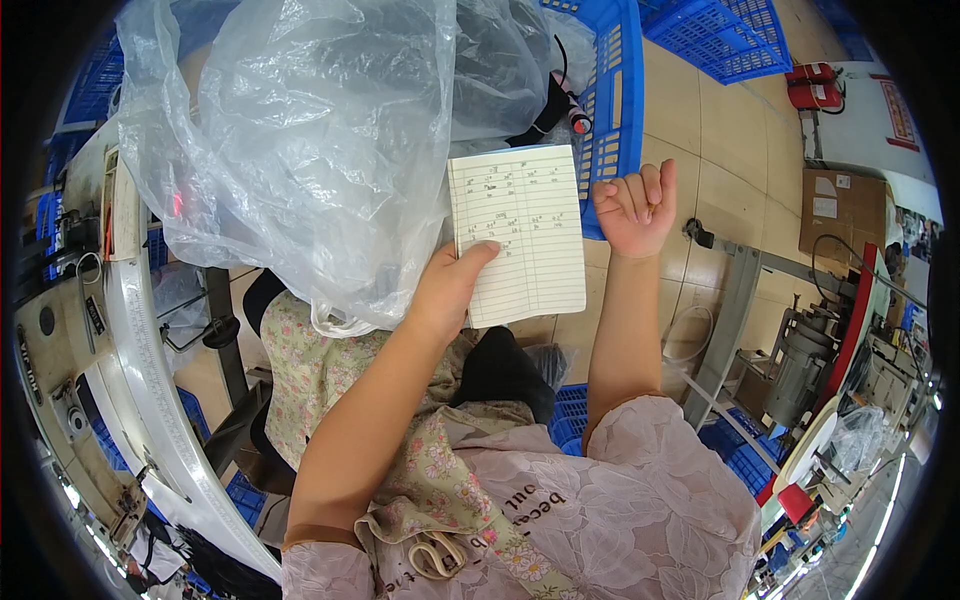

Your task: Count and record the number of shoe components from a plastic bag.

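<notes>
My left hand (447, 290) grips a small lined notebook (535, 265) by its left edge, thumb on top of the open page and the other fingers hidden beneath. Handwritten notes in columns cover the upper part of the page. Raised just right of the notebook, near a blue crate's wall, is my right hand (637, 210), palm up with fingers curled in; nothing shows in it. A large clear plastic bag (310, 150) bulges to the left of the notebook, its lower edge reaching my lap and left forearm.
The blue crate (628, 110) stands beyond the notebook, partly under the bag; a black cord and dark items lie in it. Another blue crate (725, 45) sits on the tiled floor. Sewing-type machines (815, 345) flank me at right, a worktable (150, 330) at left. A cardboard box (840, 215) is far right.
</notes>
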The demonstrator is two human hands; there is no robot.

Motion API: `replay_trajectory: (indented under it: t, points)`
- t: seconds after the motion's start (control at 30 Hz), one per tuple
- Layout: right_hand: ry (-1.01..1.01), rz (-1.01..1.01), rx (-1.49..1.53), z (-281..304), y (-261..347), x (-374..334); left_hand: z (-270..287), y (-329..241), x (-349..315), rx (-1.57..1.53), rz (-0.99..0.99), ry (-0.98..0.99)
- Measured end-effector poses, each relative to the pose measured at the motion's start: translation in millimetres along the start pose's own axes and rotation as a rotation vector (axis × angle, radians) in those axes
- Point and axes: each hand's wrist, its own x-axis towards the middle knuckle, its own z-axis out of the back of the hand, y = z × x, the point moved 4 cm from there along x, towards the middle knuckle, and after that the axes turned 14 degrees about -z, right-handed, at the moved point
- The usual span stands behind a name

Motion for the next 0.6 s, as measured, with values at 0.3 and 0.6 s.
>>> replay_trajectory:
  t: [0.3, 0.6]
  points:
    - [0.012, -0.010, -0.010, -0.4, -0.2, 0.4, 0.7, 0.9, 2.7, -0.028, -0.020, 0.011]
    - [0.007, -0.008, -0.001, -0.5, -0.4, -0.3, 0.8, 0.7, 2.7, -0.014, -0.020, -0.002]
